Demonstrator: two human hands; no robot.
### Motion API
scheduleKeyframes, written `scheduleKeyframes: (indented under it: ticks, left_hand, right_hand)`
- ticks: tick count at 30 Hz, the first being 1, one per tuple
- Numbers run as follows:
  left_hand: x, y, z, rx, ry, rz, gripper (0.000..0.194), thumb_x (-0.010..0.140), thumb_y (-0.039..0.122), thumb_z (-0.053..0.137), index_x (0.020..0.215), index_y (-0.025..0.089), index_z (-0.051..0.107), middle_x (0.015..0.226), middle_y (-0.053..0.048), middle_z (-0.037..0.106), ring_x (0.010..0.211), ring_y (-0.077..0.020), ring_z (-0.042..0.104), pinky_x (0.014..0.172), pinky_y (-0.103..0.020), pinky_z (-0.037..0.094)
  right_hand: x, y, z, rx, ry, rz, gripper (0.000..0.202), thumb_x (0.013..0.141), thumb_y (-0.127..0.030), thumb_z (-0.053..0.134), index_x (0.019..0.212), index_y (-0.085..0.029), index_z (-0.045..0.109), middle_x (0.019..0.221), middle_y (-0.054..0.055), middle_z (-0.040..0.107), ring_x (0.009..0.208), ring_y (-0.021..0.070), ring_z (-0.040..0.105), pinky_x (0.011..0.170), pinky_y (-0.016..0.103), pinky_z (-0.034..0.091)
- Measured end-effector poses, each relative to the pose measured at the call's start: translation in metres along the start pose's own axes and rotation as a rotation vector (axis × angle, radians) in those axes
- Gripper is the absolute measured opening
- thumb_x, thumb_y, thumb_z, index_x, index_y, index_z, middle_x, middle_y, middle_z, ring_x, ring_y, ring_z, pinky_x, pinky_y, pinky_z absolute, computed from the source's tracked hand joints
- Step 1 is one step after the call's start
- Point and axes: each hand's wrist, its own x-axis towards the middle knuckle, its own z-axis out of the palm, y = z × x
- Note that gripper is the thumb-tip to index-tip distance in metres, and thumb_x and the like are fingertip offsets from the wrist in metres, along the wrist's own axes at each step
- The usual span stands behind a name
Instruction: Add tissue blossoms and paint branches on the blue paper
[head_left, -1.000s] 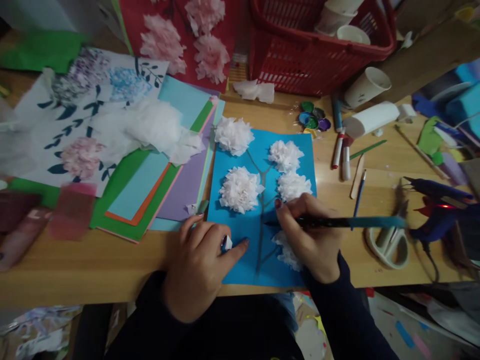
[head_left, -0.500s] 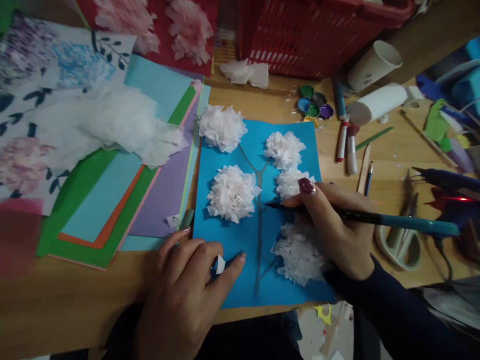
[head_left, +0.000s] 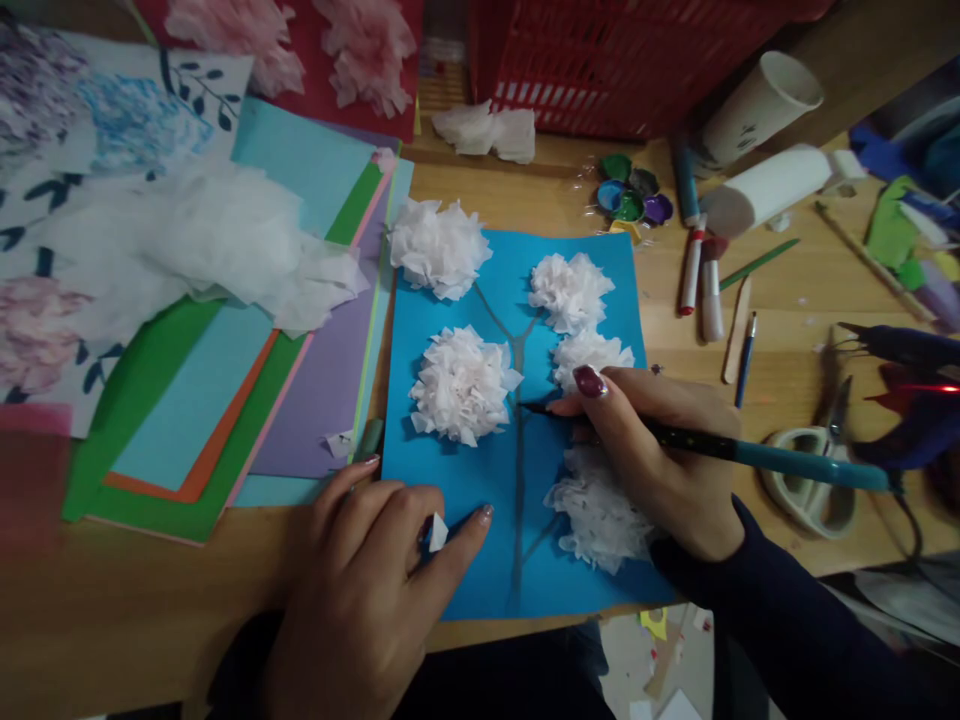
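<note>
A blue sheet of paper [head_left: 457,480] lies on the table, with a thin dark trunk and branches drawn on it. White tissue-paper flowers [head_left: 463,387] sit around the branches. My right hand [head_left: 660,450] grips a black and teal pen [head_left: 780,463], its dark tip touching the trunk line near the middle of the sheet. That hand partly covers the flowers on the right. My left hand [head_left: 375,580] rests over the sheet's lower left, thumb stretched out and fingers bent but apart. A small white scrap [head_left: 438,533] shows by its index finger.
White tissue [head_left: 225,230] lies over coloured papers [head_left: 307,400] at left. A red basket [head_left: 570,70] stands behind. Paint pots [head_left: 628,205], a white bottle [head_left: 780,190], markers [head_left: 691,270], scissors [head_left: 814,480] and a glue gun [head_left: 900,345] are at right.
The pen tip has moved slightly left onto the trunk line, with my right hand shifting the same way. My left hand stays in place. The view has shifted a little.
</note>
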Motion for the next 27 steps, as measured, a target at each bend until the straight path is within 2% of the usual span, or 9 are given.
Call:
scheduleKeyframes:
  ticks: [3, 7, 11, 15, 18, 22, 27]
  left_hand:
    - [0.000, -0.001, -0.001, 0.015, -0.005, 0.010, 0.035, 0.093, 0.010, 0.044, 0.095, 0.030, 0.073, 0.075, -0.001, 0.057, 0.070, -0.0151, 0.046, 0.096, -0.045, 0.039]
    - [0.002, -0.001, -0.002, 0.010, -0.005, 0.000, 0.036, 0.093, 0.009, 0.044, 0.095, 0.029, 0.074, 0.074, 0.000, 0.057, 0.069, -0.0148, 0.046, 0.096, -0.045, 0.040]
    - [0.001, -0.001, -0.002, -0.011, -0.009, 0.007, 0.038, 0.093, 0.007, 0.041, 0.097, 0.027, 0.073, 0.076, -0.001, 0.057, 0.071, -0.0152, 0.045, 0.095, -0.047, 0.039]
    - [-0.001, -0.003, -0.002, -0.003, -0.019, 0.040, 0.038, 0.093, 0.006, 0.041, 0.100, 0.026, 0.072, 0.078, -0.002, 0.056, 0.074, -0.0160, 0.045, 0.096, -0.048, 0.037]
    - [-0.001, -0.003, -0.002, -0.004, -0.014, 0.053, 0.037, 0.093, 0.005, 0.041, 0.099, 0.024, 0.072, 0.078, -0.003, 0.056, 0.074, -0.0158, 0.045, 0.096, -0.048, 0.036]
    - [-0.001, -0.003, -0.002, -0.010, -0.013, 0.045, 0.036, 0.093, 0.006, 0.042, 0.100, 0.025, 0.072, 0.078, -0.003, 0.055, 0.075, -0.0163, 0.044, 0.094, -0.047, 0.037]
    - [0.000, -0.003, -0.001, -0.032, -0.021, 0.035, 0.035, 0.093, 0.007, 0.043, 0.100, 0.025, 0.072, 0.078, -0.003, 0.055, 0.075, -0.0163, 0.044, 0.094, -0.048, 0.037]
  right_hand:
    - [-0.001, 0.002, 0.001, 0.013, -0.053, 0.002, 0.029, 0.090, -0.029, 0.059, 0.064, -0.024, 0.071, 0.053, -0.001, 0.065, 0.040, 0.0102, 0.054, 0.042, 0.025, 0.043]
    - [-0.003, 0.001, -0.001, -0.004, -0.010, -0.024, 0.026, 0.090, -0.028, 0.058, 0.068, -0.024, 0.071, 0.056, 0.000, 0.066, 0.046, 0.0122, 0.059, 0.047, 0.025, 0.047]
    - [-0.009, -0.006, -0.007, 0.083, -0.132, 0.008, 0.030, 0.091, -0.026, 0.057, 0.064, -0.024, 0.070, 0.051, -0.002, 0.063, 0.038, 0.0102, 0.054, 0.040, 0.024, 0.043]
    - [-0.016, -0.006, -0.008, 0.100, 0.013, 0.115, 0.030, 0.091, -0.028, 0.058, 0.063, -0.023, 0.067, 0.048, -0.003, 0.058, 0.040, 0.0091, 0.053, 0.040, 0.023, 0.041]
    - [-0.018, -0.003, -0.004, 0.094, 0.038, 0.127, 0.030, 0.089, -0.029, 0.062, 0.060, -0.022, 0.062, 0.050, -0.003, 0.057, 0.041, 0.0077, 0.050, 0.039, 0.022, 0.037]
    - [-0.020, -0.002, -0.002, 0.074, -0.013, 0.077, 0.026, 0.087, -0.025, 0.064, 0.062, -0.021, 0.061, 0.054, -0.003, 0.059, 0.043, 0.0072, 0.050, 0.040, 0.021, 0.036]
    - [-0.025, -0.001, -0.008, 0.120, -0.167, 0.065, 0.030, 0.087, -0.021, 0.062, 0.057, -0.019, 0.057, 0.049, -0.003, 0.055, 0.043, 0.0077, 0.050, 0.043, 0.021, 0.039]
